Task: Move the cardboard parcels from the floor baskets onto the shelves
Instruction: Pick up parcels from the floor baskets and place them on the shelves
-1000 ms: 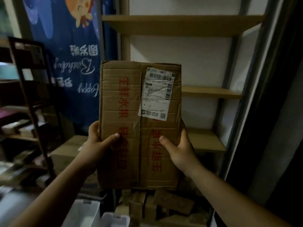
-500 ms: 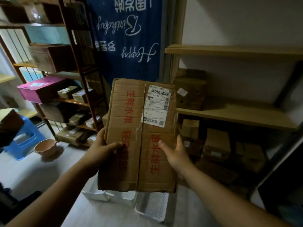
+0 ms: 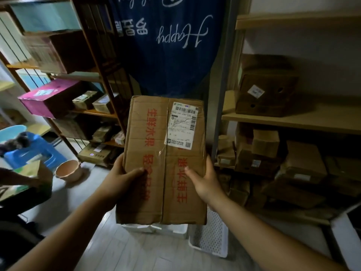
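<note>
Since a second ago the view has swung down and left, away from the bare upper shelves; the parcel has stayed in the same two-handed hold.

At far left stands a blue plastic stool (image 3: 35,151), with a glossy pink box (image 3: 46,98) on the dark slatted rack (image 3: 101,71) above it and a round, pale bowl (image 3: 69,170) on the floor. The left hand (image 3: 123,178) clasps the left edge of the cardboard parcel (image 3: 164,159), its thumb lying flat across the front. The parcel is a flat, creased brown rectangle, taped down its middle seam and printed in red. It is held upright in the air in front of the blue cloth banner (image 3: 166,45) and bears a crinkled white label (image 3: 182,125). The right hand (image 3: 205,180) grips the right edge, thumb on the face and fingers hidden behind. Below it sits a perforated white basket (image 3: 211,239) on the floor. To the right, a plain wooden shelf (image 3: 302,120) carries brown boxes.
</note>
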{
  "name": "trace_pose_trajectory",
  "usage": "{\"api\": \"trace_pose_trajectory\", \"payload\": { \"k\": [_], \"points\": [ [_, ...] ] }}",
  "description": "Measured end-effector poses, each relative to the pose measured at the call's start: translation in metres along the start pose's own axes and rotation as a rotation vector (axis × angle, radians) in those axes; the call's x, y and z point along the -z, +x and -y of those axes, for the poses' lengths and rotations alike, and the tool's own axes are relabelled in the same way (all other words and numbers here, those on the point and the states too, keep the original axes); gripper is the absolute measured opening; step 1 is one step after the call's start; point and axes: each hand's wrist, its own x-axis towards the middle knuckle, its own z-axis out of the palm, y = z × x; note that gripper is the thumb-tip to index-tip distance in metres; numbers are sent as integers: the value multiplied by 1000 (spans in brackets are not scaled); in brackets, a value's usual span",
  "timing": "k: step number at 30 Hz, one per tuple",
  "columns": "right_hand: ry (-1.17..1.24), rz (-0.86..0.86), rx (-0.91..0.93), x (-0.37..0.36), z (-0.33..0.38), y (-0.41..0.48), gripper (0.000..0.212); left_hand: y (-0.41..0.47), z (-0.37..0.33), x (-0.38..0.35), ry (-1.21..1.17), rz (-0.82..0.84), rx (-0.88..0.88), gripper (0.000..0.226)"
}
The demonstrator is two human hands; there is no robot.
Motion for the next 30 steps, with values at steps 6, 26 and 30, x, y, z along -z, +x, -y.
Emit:
{"api": "trace_pose_trajectory", "payload": {
  "k": [6, 26, 30],
  "points": [
    [-22, -2, -32, -45, -14, 69, 68, 67, 4, 35, 32, -6, -2, 63],
    [-127, -187, -289, -267, -119, 172, 66, 275, 121, 229, 130, 236, 80, 64],
    [-159, -133, -370, -296, -163, 195, 61, 304, 172, 254, 161, 230, 144, 59]
  ]
}}
